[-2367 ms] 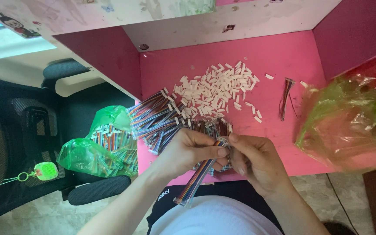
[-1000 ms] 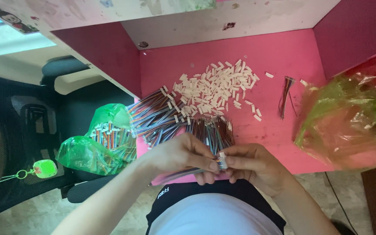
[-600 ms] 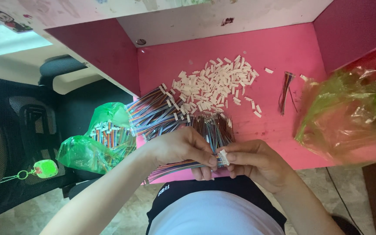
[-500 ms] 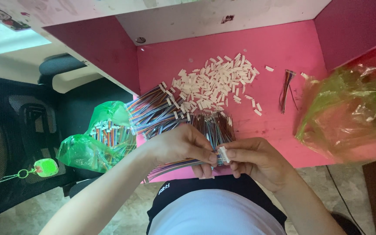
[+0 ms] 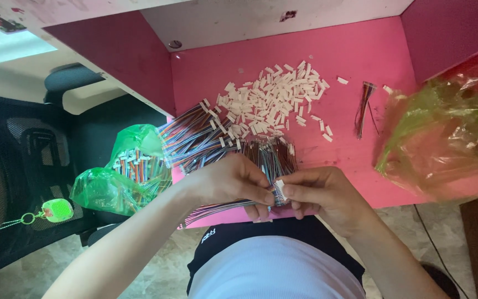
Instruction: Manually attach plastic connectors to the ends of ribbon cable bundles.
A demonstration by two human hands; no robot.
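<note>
**Fitting white housings onto wire bundles: one in hand, many left**

Nearest the camera, the left hand (image 5: pixel 233 180) and right hand (image 5: pixel 319 191) meet at the near edge of the pink table (image 5: pixel 360 55). The left thumb and forefinger are pinched shut on a flat multicoloured wire bundle (image 5: pixel 217 207) that trails off to the left; the right fingertips are closed on a small white connector housing (image 5: pixel 280 189) at the bundle's end, the two parts touching. Whether the housing is fully seated cannot be told.

Just behind the hands lies a large sheaf of loose wire bundles (image 5: pixel 206 138), fanned across the table edge. Beyond it spreads a heap of unused white housings (image 5: pixel 272 99), judged to be the greater part of the work remaining. To the left, off the table, a green plastic bag (image 5: pixel 123 177) holds bundles already tipped with white housings, apparently the finished stock. Farther right lie a separate small wire bundle (image 5: pixel 363 105) and a crumpled green-and-orange bag (image 5: pixel 449 138).
</note>
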